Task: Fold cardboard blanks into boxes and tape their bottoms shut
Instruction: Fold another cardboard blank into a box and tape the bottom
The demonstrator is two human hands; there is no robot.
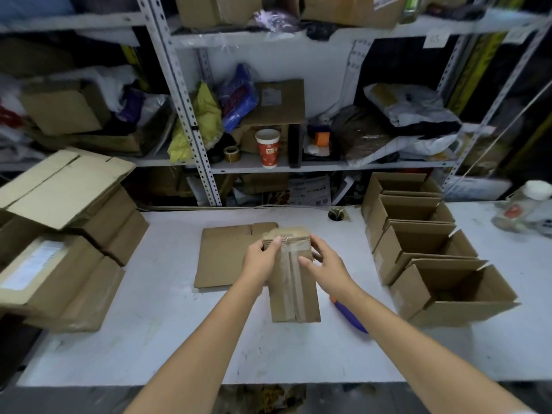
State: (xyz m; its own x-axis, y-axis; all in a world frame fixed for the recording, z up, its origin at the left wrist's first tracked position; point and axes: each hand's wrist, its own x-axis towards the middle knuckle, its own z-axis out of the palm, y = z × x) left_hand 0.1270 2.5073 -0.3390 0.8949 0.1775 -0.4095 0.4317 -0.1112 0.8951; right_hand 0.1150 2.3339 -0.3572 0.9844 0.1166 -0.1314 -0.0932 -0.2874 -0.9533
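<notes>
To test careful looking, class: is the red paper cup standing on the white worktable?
No, the red paper cup stands upright on the metal shelf behind the worktable.

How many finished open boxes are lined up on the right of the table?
4, in a row along the table's right side: nearest box, second box, third box, farthest box. Another could be hidden behind the farthest.

My left hand (263,258) and right hand (325,264) grip the far end of a box (294,282), its taped bottom up. A flat blank (224,258) lies behind it on the desk (167,324). A purple-handled tool (349,316), perhaps a cutter, lies under my right wrist. Open boxes (433,264) stand in a row at right.
</notes>
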